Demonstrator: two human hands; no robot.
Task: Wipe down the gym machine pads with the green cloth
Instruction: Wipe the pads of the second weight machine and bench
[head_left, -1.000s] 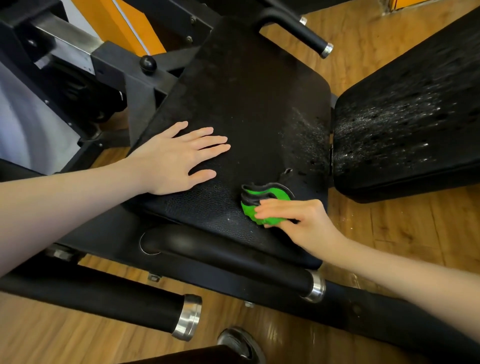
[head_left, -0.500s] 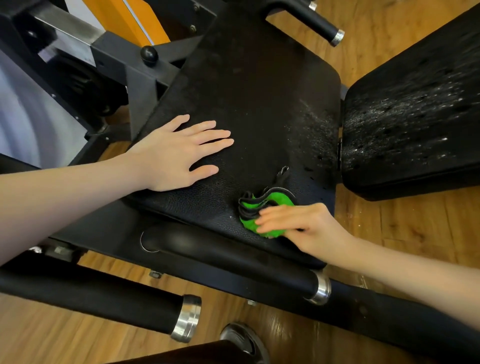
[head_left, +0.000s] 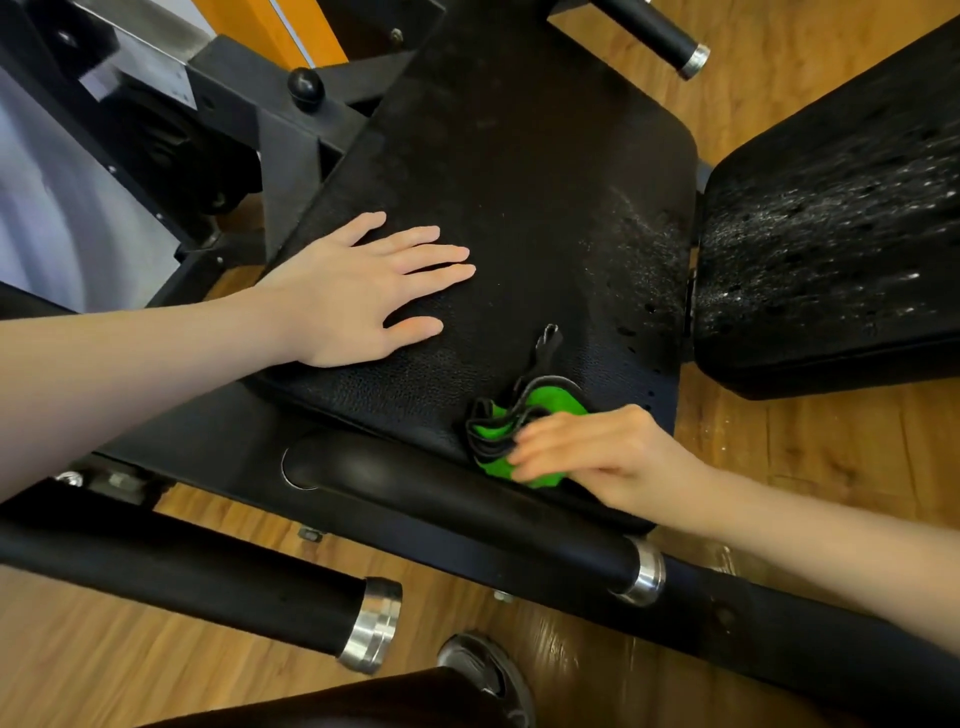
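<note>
Hidden, cropped and blurred parts

The right hand (head_left: 602, 457), fingertips blurred, covers part of the green cloth (head_left: 524, 431); the right-side pad (head_left: 831, 249) runs off the frame's edge.

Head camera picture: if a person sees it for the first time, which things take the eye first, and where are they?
The bright green cloth stands out first, at the near edge of the large black pad, with the right hand pressing on it. The left hand lies flat and open on the same pad, further left. On the right, a second pad glistens with droplets.
</note>
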